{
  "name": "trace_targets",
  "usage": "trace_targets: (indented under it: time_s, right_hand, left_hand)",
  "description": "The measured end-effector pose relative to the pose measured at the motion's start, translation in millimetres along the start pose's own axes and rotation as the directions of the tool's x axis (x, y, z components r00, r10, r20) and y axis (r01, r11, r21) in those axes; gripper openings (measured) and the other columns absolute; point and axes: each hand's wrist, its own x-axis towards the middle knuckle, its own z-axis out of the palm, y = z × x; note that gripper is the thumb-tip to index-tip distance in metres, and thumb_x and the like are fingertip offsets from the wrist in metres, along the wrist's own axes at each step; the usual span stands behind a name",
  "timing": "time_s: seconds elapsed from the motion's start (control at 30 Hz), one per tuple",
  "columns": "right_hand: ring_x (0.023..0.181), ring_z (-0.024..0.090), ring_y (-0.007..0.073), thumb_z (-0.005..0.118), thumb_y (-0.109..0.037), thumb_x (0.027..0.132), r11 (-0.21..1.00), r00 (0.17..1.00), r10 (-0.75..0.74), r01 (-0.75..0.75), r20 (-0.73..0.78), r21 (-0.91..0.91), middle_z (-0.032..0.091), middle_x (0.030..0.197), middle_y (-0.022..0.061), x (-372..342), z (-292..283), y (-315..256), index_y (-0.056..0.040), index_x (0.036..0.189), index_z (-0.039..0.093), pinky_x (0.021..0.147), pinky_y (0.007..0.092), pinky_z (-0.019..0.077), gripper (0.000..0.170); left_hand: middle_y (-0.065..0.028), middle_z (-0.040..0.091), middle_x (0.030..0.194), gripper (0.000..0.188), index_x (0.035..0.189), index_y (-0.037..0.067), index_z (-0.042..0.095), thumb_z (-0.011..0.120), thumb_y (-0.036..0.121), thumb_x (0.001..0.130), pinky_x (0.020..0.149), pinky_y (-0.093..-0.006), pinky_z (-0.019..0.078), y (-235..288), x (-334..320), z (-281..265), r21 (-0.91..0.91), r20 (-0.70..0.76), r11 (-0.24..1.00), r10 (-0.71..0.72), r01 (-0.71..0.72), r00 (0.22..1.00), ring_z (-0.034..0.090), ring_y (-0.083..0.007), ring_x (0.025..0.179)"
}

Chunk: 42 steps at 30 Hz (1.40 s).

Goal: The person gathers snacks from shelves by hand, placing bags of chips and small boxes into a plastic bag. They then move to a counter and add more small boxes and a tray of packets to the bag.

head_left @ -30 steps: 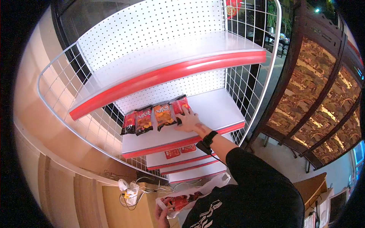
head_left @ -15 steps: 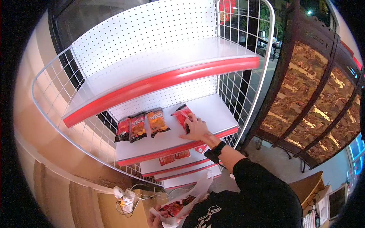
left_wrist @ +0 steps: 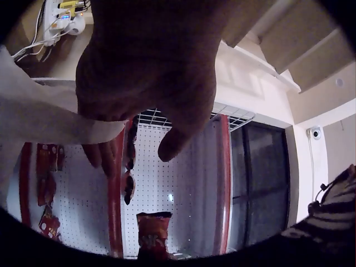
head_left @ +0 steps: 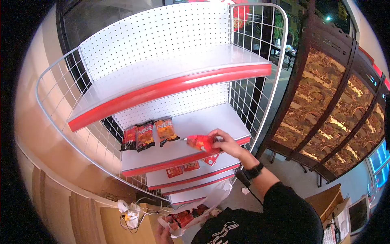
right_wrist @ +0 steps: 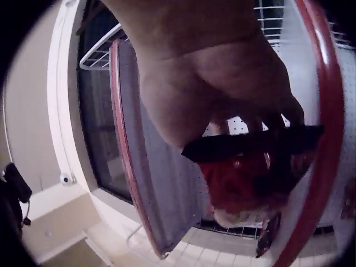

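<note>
My right hand (head_left: pixel 227 144) grips a red snack bag (head_left: pixel 202 142) by its end, in front of the edge of the middle shelf (head_left: pixel 191 140). In the right wrist view the fingers bend over the bag's dark top edge, and its red body (right_wrist: pixel 239 181) hangs below. Low in the head view, my left hand (head_left: pixel 164 233) holds the edge of a clear plastic bag (head_left: pixel 220 196) with red packets (head_left: pixel 187 217) inside. In the left wrist view the film (left_wrist: pixel 50 119) passes under the curled fingers. Three snack bags, including an orange one (head_left: pixel 165 130), lean in a row on the shelf's left side.
An upper shelf (head_left: pixel 170 83) with a red front strip overhangs the middle one. Wire side panels (head_left: pixel 260 61) flank the rack. Red packets (head_left: pixel 174 171) lie on a lower shelf. A wooden cabinet (head_left: pixel 111 221) with cables stands at lower left, a folding screen (head_left: pixel 325 105) at right.
The right hand has taken the rightmost red snack bag off the row, drawing it right and toward the shelf's front edge. The left hand still holds the plastic bag low down.
</note>
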Motion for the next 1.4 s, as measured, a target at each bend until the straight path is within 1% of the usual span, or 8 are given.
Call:
trace_targets:
  time_s: [0.37, 0.5, 0.77, 0.87, 0.97, 1.17, 1.3, 1.4]
  right_hand:
    - [0.114, 0.045, 0.0193, 0.056, -0.018, 0.079, 0.496, 0.258, 0.584, -0.864, 0.769, -0.087, 0.044, 0.129, 0.0064, -107, 115, 92, -0.0129, 0.13, 0.044, 0.095, 0.0407, 0.0378, 0.052]
    - [0.11, 0.047, 0.0186, 0.055, -0.025, 0.082, 0.682, 0.416, 0.553, -0.724, 0.722, -0.105, 0.048, 0.124, 0.0064, -109, 137, 129, -0.0154, 0.13, 0.044, 0.09, 0.0424, 0.0394, 0.051]
    - [0.082, 0.052, 0.0127, 0.051, -0.032, 0.089, 0.704, 0.286, 0.219, -0.708, 0.933, 0.051, 0.057, 0.1, 0.0003, -110, 167, 20, -0.0092, 0.125, 0.049, 0.072, 0.0269, 0.0437, 0.043]
    - [0.076, 0.05, 0.0105, 0.05, -0.035, 0.09, 0.873, 0.063, 0.316, -0.409, 0.947, -0.265, 0.058, 0.091, -0.0008, -104, 202, 144, -0.006, 0.119, 0.055, 0.066, 0.0252, 0.0425, 0.041]
    - [0.079, 0.05, 0.0097, 0.051, -0.036, 0.09, 0.949, 0.077, 0.298, -0.129, 0.951, -0.287, 0.059, 0.091, 0.0002, -77, 187, 101, -0.0041, 0.116, 0.056, 0.07, 0.0261, 0.043, 0.042]
    - [0.09, 0.058, 0.0178, 0.063, -0.012, 0.08, 0.995, 0.907, -0.075, 0.097, 0.413, -0.032, 0.06, 0.1, 0.0098, 38, 168, 42, -0.001, 0.105, 0.054, 0.08, 0.032, 0.0475, 0.029]
    - [0.109, 0.05, 0.0324, 0.063, -0.022, 0.079, 0.784, 0.869, -0.487, 0.477, 0.082, -0.396, 0.053, 0.114, 0.0198, 112, 165, 20, -0.0081, 0.113, 0.053, 0.088, 0.0408, 0.044, 0.038]
    - [0.119, 0.041, 0.0375, 0.062, -0.047, 0.075, 0.57, 0.934, -0.356, 0.221, 0.004, -0.791, 0.036, 0.134, 0.0206, 143, 174, 30, -0.0142, 0.127, 0.043, 0.093, 0.0483, 0.0389, 0.064]
  left_hand:
    - [-0.0211, 0.05, 0.121, 0.059, 0.131, -0.005, 0.032, 0.056, 0.009, 0.08, 0.082, -0.0409, 0.0484, 21, 16, 39, -0.126, 0.105, 0.992, 0.043, -0.03, 0.994, 0.059, -0.0309, 0.095]
    - [-0.0218, 0.05, 0.121, 0.059, 0.131, -0.007, 0.032, 0.057, 0.008, 0.079, 0.087, -0.0412, 0.0448, 26, 17, 46, -0.099, 0.144, 0.995, 0.015, -0.001, 0.989, 0.059, -0.0305, 0.096]
    - [-0.0219, 0.05, 0.12, 0.061, 0.132, -0.007, 0.031, 0.057, 0.008, 0.079, 0.087, -0.0387, 0.0448, 38, 4, 57, -0.101, 0.149, 0.99, 0.116, -0.102, 0.982, 0.059, -0.0293, 0.096]
    - [-0.0214, 0.051, 0.12, 0.06, 0.132, -0.006, 0.033, 0.058, 0.01, 0.079, 0.083, -0.0375, 0.0467, 36, -6, 52, -0.085, 0.06, 0.988, 0.132, -0.127, 0.989, 0.06, -0.0287, 0.094]
    - [-0.0217, 0.05, 0.122, 0.065, 0.13, -0.005, 0.036, 0.061, 0.023, 0.077, 0.087, -0.0399, 0.0458, 30, -18, 43, -0.043, -0.031, 0.994, 0.097, -0.099, 0.995, 0.06, -0.0282, 0.095]
    - [-0.0194, 0.05, 0.122, 0.064, 0.129, -0.003, 0.039, 0.064, 0.021, 0.075, 0.089, -0.0411, 0.0439, 8, -54, 30, -0.062, -0.11, 0.995, 0.076, -0.083, 0.991, 0.058, -0.0288, 0.099]
    - [-0.0139, 0.054, 0.118, 0.05, 0.127, -0.002, 0.039, 0.057, 0.011, 0.083, 0.085, -0.0339, 0.0453, 19, -79, 41, -0.014, -0.127, 0.996, 0.089, -0.091, 0.988, 0.058, -0.0239, 0.099]
    - [-0.0138, 0.054, 0.118, 0.048, 0.127, -0.002, 0.038, 0.055, 0.009, 0.084, 0.087, -0.0341, 0.0446, 17, -90, 44, 0.048, -0.172, 0.991, 0.131, -0.124, 0.976, 0.058, -0.0233, 0.1]
